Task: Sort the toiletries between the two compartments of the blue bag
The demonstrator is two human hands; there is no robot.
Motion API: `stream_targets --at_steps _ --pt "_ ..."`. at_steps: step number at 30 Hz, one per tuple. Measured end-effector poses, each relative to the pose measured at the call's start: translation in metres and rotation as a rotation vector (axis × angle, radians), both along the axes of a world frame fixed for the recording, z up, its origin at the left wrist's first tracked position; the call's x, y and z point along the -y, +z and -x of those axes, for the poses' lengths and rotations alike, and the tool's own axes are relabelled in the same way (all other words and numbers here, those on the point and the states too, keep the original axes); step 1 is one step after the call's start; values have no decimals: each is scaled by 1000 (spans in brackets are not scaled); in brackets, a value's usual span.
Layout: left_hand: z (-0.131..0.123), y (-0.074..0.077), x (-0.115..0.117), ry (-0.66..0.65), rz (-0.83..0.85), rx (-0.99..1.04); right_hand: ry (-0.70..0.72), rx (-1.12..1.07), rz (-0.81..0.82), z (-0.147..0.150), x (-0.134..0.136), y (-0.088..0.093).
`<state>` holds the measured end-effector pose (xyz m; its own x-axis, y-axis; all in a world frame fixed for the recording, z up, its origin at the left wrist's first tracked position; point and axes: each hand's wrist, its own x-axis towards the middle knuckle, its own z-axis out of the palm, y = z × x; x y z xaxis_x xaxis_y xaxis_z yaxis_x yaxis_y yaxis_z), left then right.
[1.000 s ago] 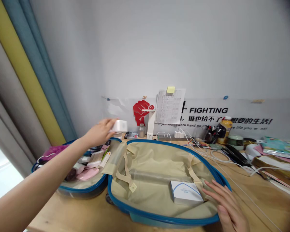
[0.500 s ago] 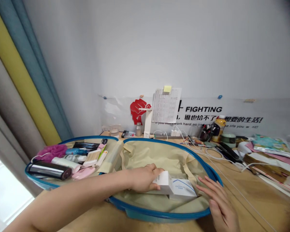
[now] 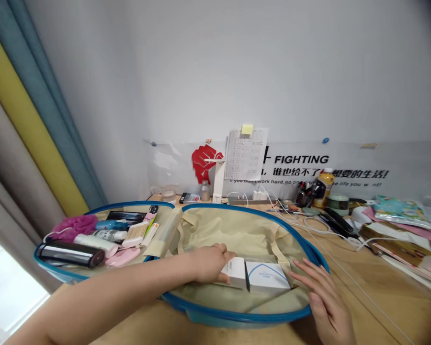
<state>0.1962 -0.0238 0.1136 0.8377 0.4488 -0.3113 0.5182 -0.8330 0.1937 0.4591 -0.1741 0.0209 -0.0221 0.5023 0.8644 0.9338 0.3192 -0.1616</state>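
Observation:
An opened blue-rimmed suitcase (image 3: 237, 314) with a beige lining lies on the table. Inside its right half, my left hand (image 3: 210, 263) has its fingers closed around the left end of a white box (image 3: 237, 272). A second white box (image 3: 268, 277), marked with a blue line, sits just to the right of it, a narrow gap between them. At the right rim of the suitcase rests my right hand (image 3: 323, 292), fingers spread and holding nothing, its fingertips near the beige strap (image 3: 280, 251).
The suitcase's left half holds a black cylinder (image 3: 72, 254), a purple bath puff (image 3: 75, 225), cotton swabs (image 3: 134, 234) and tubes. Behind stand a white lamp (image 3: 219, 182) and a yellow-labelled bottle (image 3: 323, 187). Cables (image 3: 319, 230) and papers cover the table's right side.
The box in my left hand has shifted slightly left and lower, now lying beside the other box with a gap. My right hand stays at the rim.

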Motion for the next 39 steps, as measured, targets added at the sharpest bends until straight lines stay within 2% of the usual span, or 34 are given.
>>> stream_targets --at_steps 10,13,16,18,21,24,26,28,30,33,36,39 --pt "-21 -30 -8 48 -57 17 18 6 3 -3 0 0" --pt "-16 -26 -14 60 -55 70 8 16 -10 -2 0 1" --pt "1 -6 -28 103 -76 173 15 44 -29 -1 0 3" --pt "20 14 -41 153 -110 259 20 70 -34 -1 0 3" --pt "65 45 -64 264 -174 359 19 97 -31 -1 0 4" --pt "126 66 -80 397 -217 392 24 109 -31 -2 -2 2" --pt "173 73 -84 548 -176 370 33 114 -30 -3 -3 2" --pt "221 74 -81 661 -96 298 39 111 -23 -4 -3 1" --pt "267 71 -74 712 -78 224 45 99 -22 -4 -3 0" --pt "317 59 -62 783 -103 101 56 81 -35 -5 -3 -1" --pt "337 44 -55 794 -277 -10 71 56 -45 -5 -3 -3" --pt "337 32 -52 766 -411 -129 74 46 -39 -6 -4 -3"
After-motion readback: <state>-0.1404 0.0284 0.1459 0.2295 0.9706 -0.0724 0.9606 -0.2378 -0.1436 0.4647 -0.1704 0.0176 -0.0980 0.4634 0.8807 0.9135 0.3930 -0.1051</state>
